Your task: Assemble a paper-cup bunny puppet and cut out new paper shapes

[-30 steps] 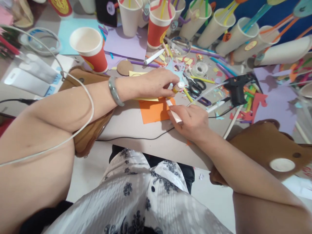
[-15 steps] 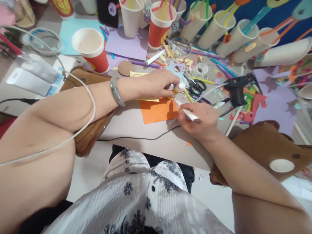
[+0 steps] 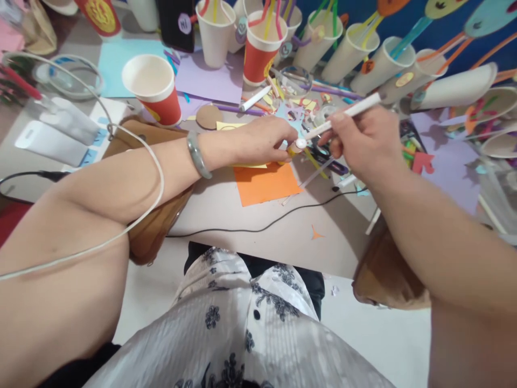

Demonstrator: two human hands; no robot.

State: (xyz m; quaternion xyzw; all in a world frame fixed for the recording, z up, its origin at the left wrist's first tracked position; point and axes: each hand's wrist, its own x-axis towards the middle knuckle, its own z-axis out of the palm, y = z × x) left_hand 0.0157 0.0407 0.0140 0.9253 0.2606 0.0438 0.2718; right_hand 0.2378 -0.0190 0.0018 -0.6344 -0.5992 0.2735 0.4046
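Note:
My left hand [image 3: 266,140], with a bangle at its wrist, is closed on a small yellow-sided cylinder with a round white top [image 3: 301,144]. Between the fingers of my right hand [image 3: 365,140] is a white marker [image 3: 363,105]. One end of the marker reaches the cylinder's white top; whether they touch I cannot tell. Below my left hand lie an orange paper [image 3: 266,186] and a yellow paper [image 3: 232,126], the latter partly covered by that hand. Black scissors [image 3: 321,152] lie between my two hands, partly hidden.
A red paper cup [image 3: 155,99] stands left of the papers. Behind are several paper cups [image 3: 317,46] holding colored straws. Paper scraps and another white marker [image 3: 256,98] lie in front of them. A black cord [image 3: 242,230] crosses the table; a white cable [image 3: 157,188] passes over my left arm.
My right hand has moved up and to the right with the marker, from above the orange paper to beside the cylinder's white top. My left hand has hardly moved.

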